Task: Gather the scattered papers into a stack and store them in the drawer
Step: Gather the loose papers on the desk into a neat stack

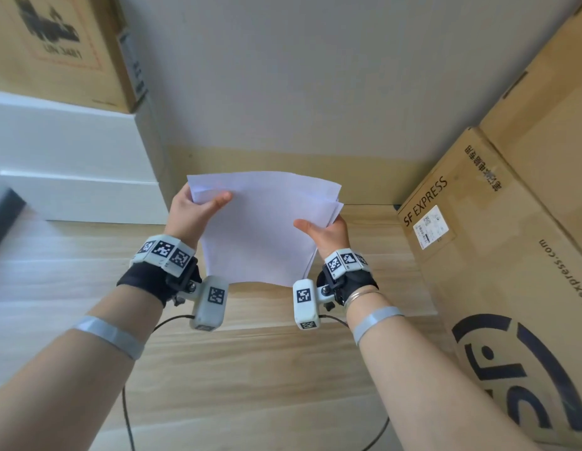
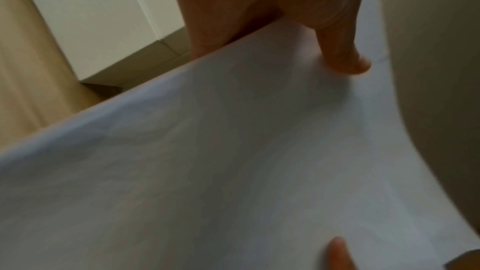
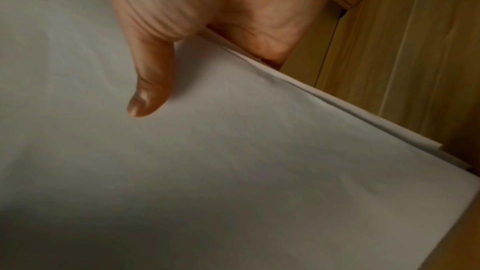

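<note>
Thumbs lie flat on top of the stack of papers, one from each side, with the remaining fingers tucked beneath and hidden by the sheets. The left hand pinches the upper left corner of the stack, thumb pointing right across the top sheet; the right hand pinches the right edge lower down, thumb pointing left. Both forearms reach up from the bottom corners of the head view, each wrist wrapped in a dark strap carrying a white camera mount with black square markers.

Held clear of the wooden floor at the centre of the frame, the papers bow slightly between the two grips. At the right edge the sheets are not squared: several edges fan out past one another, seen plainly in the right wrist view.

At the right of the head view stands a cardboard box printed "SF EXPRESS", with a shipping label; its contents cannot be seen. Another cardboard box sits in the upper left on a white cabinet, whose front shows horizontal ledges; whether a drawer is open cannot be told. A dark object at the left edge is cut off and blurred. The left wrist view is soft, showing mostly paper and the thumb.
</note>
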